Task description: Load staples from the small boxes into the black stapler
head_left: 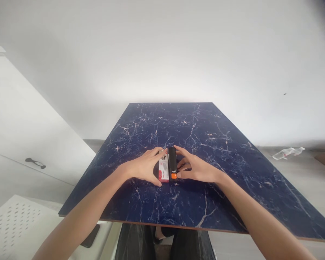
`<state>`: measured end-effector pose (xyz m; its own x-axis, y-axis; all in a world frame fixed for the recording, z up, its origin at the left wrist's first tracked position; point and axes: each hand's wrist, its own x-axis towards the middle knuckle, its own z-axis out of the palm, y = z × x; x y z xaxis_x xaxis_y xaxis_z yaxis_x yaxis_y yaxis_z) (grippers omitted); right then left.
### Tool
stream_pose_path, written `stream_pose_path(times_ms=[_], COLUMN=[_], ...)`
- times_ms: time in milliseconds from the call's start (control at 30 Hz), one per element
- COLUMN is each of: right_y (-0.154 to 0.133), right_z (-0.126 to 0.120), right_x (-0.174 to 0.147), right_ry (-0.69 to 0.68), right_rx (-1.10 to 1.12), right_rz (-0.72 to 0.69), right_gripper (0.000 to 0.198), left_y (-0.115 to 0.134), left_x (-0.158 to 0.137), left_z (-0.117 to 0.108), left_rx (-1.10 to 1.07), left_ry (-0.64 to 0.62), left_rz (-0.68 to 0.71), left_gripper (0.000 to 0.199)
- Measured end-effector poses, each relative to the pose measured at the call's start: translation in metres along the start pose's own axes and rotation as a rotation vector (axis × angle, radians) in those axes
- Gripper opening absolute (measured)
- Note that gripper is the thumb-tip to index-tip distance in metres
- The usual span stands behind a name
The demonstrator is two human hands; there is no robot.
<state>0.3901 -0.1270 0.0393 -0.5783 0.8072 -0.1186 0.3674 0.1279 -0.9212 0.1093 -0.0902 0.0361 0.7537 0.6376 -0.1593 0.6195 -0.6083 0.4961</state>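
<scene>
Side by side on the dark blue marbled table [162, 126] lie a small red and white box [164, 171] and a black stapler [172, 160] with an orange piece at its near end. My left hand [144, 164] spans the box from the left, thumb at the near end and fingers at the far end. From the other side, my right hand [193, 166] grips the stapler, its index finger at the far end and its thumb beside the orange piece. The box and stapler appear to touch along their long sides.
A white cabinet with a dark handle [35, 163] stands at the left. Below it, a dark phone-like object [90, 236] rests on a white surface. Clear plastic packaging [288, 153] lies on the floor at the right. A white wall [168, 54] rises behind the table.
</scene>
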Motion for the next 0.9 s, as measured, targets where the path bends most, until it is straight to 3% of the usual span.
stream_pose_path(times_ms=[333,533,767,900], right_y=[0.000,-0.002,-0.014,-0.013], right_z=[0.000,0.003,0.020,0.014], right_x=[0.000,0.001,-0.001,-0.008], right_ry=[0.015,0.041,0.307,0.442], right_rx=[-0.019,-0.052,-0.315,-0.446], right_rz=[-0.001,0.004,0.009,0.035], right_gripper=[0.104,0.097,0.068,0.042], left_y=[-0.009,-0.004,-0.003,0.001], left_x=[-0.004,-0.003,0.009,0.037], left_z=[0.000,-0.001,0.011,0.017], left_rx=[0.023,-0.028,-0.076,-0.078], left_ry=[-0.044,0.005,0.109,0.115], left_rz=[0.020,-0.010,0.066,0.050], left_gripper=[0.144,0.137,0.135,0.132])
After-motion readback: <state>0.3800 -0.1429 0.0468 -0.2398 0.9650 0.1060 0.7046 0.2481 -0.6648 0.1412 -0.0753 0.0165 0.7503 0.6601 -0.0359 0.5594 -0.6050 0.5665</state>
